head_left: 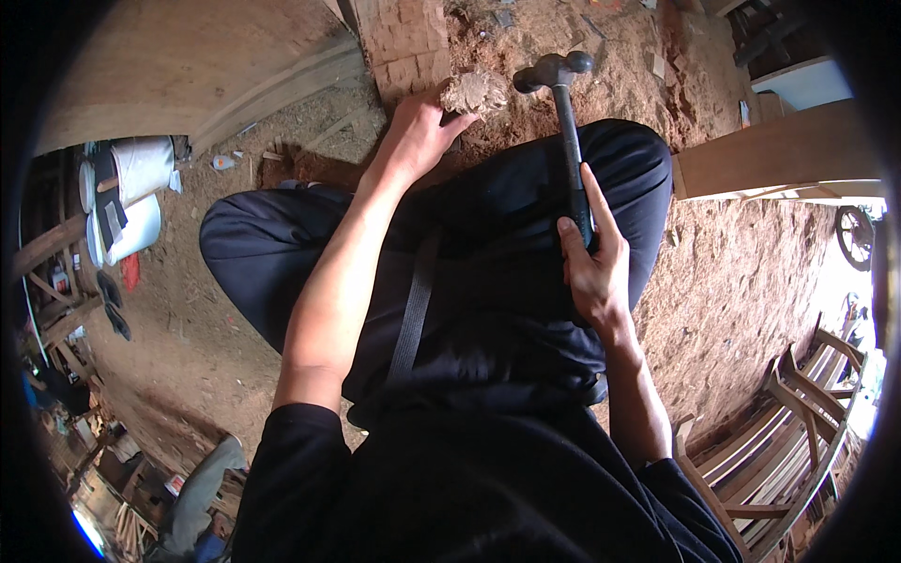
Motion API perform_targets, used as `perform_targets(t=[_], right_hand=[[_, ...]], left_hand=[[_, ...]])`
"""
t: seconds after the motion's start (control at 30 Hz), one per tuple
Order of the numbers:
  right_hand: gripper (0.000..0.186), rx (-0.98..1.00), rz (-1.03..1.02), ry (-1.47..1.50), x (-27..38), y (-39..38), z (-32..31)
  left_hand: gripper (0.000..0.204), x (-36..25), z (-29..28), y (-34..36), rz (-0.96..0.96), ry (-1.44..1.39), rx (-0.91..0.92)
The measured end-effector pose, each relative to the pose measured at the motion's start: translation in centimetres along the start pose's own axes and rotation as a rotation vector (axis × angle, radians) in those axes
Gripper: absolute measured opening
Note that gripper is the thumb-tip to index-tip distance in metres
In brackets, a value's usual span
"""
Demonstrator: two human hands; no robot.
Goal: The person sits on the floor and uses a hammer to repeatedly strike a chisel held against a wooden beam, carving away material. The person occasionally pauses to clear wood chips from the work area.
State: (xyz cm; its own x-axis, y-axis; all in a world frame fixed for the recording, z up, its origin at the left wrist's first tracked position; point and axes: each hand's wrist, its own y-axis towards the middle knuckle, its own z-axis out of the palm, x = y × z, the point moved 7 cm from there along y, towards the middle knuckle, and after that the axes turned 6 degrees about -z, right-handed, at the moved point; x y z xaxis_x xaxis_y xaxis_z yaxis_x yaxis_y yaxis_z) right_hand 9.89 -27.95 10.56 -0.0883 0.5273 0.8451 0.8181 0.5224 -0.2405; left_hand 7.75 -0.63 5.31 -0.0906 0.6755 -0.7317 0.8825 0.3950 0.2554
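My left hand [415,136] is closed around an upright wooden handle [475,95] with a splayed, frayed top; its lower end is hidden beneath. It is beside a rough-cut wooden beam [405,42], and I cannot tell whether the two touch. In my right hand [599,267] is a ball-peen hammer [569,131], gripped low on its dark handle with the index finger laid along it. The hammer's metal head is raised, to the right of the frayed top and apart from it. Both hands are in front of my bent legs in dark trousers.
Wood chips and sawdust cover the ground [741,272]. A large wooden panel [197,56] is at the upper left, and a plank [779,150] juts in from the right. A wooden frame with slats [784,432] lies lower right. Another person's sleeve or trouser leg [202,493] shows lower left.
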Motion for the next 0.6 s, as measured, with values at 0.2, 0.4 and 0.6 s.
perform_targets(t=[0.2,0.4,0.6], right_hand=[[0.065,0.022,0.052,0.014,0.4,-0.3,-0.5],[0.068,-0.015,-0.131,-0.074,3.5,-2.4,-2.6],[0.076,-0.164,-0.611,-0.057,9.1,-5.4,-3.7]], left_hand=[[0.032,-0.1,0.7,-0.6,-0.015,-0.022,0.010],[0.026,0.0,0.7,-0.9,-0.025,-0.116,0.021],[0.027,-0.3,0.2,-1.2,-0.024,-0.108,-0.007]])
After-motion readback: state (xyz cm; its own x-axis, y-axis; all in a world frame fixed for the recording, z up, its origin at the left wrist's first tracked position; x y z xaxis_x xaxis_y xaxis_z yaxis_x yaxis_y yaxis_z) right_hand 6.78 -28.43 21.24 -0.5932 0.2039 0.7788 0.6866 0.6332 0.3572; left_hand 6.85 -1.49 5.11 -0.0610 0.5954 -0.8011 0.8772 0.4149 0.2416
